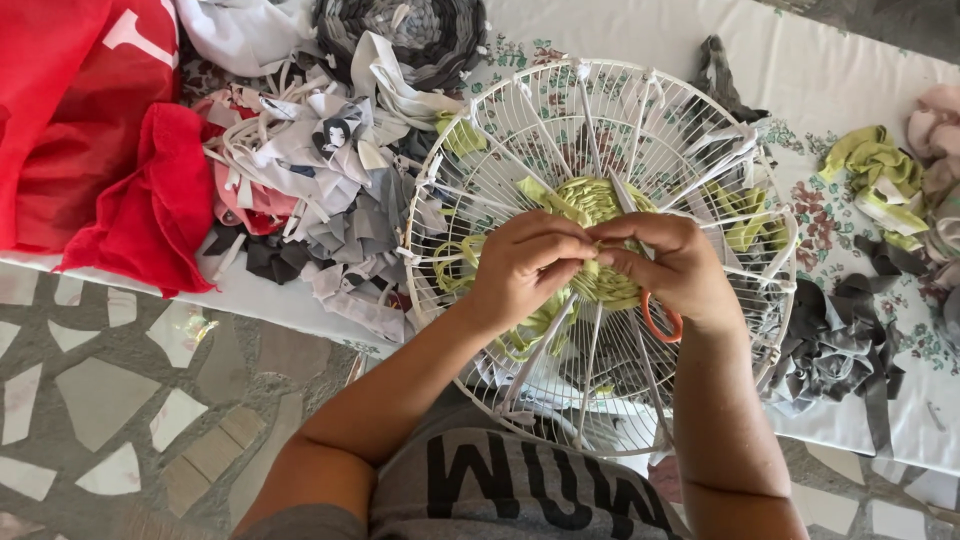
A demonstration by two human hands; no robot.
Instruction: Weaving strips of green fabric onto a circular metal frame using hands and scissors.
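A round white wire grille (600, 100), like a fan guard, leans from my lap onto the table edge. White cloth strips run out from its centre like spokes. A coil of yellow-green fabric weaving (590, 200) fills the middle. My left hand (525, 265) and my right hand (675, 265) meet over the lower part of the coil, fingers pinched on the green strip between the spokes. An orange scissor handle (660, 320) hangs looped under my right hand.
A floral tablecloth (840, 70) covers the table. Red cloth (90, 130) and a heap of white and grey scraps (320, 170) lie left. A grey braided mat (410, 35) sits at the top. Green strips (875, 170) and dark grey strips (835, 345) lie right. Mosaic stone floor (110, 400) below.
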